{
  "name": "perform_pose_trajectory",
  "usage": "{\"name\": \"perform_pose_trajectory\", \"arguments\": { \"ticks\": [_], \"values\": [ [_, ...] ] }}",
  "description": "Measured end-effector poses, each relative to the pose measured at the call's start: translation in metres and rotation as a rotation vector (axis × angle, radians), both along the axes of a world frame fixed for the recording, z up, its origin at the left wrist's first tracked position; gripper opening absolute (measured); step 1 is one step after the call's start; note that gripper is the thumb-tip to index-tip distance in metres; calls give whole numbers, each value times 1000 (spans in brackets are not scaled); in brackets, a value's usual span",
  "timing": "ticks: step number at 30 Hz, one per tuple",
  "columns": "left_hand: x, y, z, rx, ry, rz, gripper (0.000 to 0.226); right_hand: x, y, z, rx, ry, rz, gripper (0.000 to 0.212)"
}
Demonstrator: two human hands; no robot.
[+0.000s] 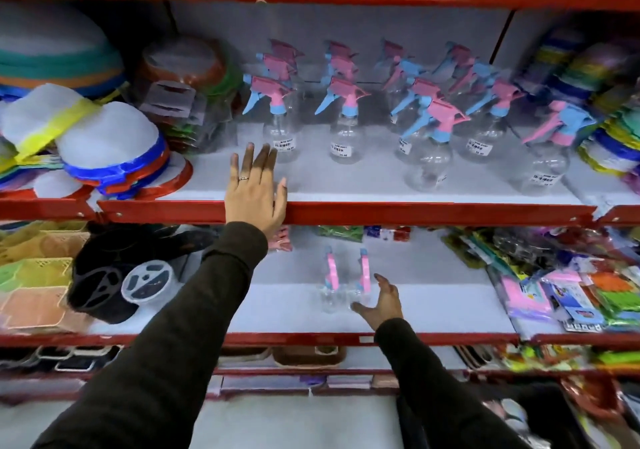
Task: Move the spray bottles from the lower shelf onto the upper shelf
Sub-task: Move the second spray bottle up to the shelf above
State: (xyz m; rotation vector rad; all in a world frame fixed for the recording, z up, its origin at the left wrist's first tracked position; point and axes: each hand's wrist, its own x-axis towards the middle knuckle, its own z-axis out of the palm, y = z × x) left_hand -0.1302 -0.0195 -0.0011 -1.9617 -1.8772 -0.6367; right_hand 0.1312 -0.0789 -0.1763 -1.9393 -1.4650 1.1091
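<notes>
Several clear spray bottles [349, 126] with pink and blue trigger heads stand on the upper shelf [433, 213], in rows from the middle to the right. Two more spray bottles [332, 284] stand side by side on the lower shelf [298, 339]. My left hand [256, 192] lies flat and open on the front edge of the upper shelf, left of the bottles, holding nothing. My right hand [379, 301] is open on the lower shelf, its fingers spread just right of the two bottles, close to the right one. I cannot tell whether it touches.
Stacked mesh food covers [107, 143] and bowls fill the upper shelf's left side, coloured plastic goods [609, 109] its right. On the lower shelf are baskets [38, 275] and black items at left, packaged goods [568, 289] at right. White shelf surface shows around the two bottles.
</notes>
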Motion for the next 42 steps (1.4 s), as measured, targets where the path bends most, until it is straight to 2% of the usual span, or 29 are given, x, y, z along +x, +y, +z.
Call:
{"name": "perform_pose_trajectory", "arguments": {
  "ticks": [12, 18, 33, 42],
  "values": [
    [-1, 3, -6, 14, 16, 35, 63, -22, 10, -26, 26, 60, -185, 66],
    [-2, 1, -5, -2, 9, 30, 63, -14, -1, -25, 105, 38, -202, 72],
    [1, -5, 0, -35, -20, 20, 64, -14, -60, 60, 546, 117, -127, 60],
    [2, -5, 1, -20, -22, 18, 65, -22, -40, 148, 857, 130, -95, 62]
  ]
}}
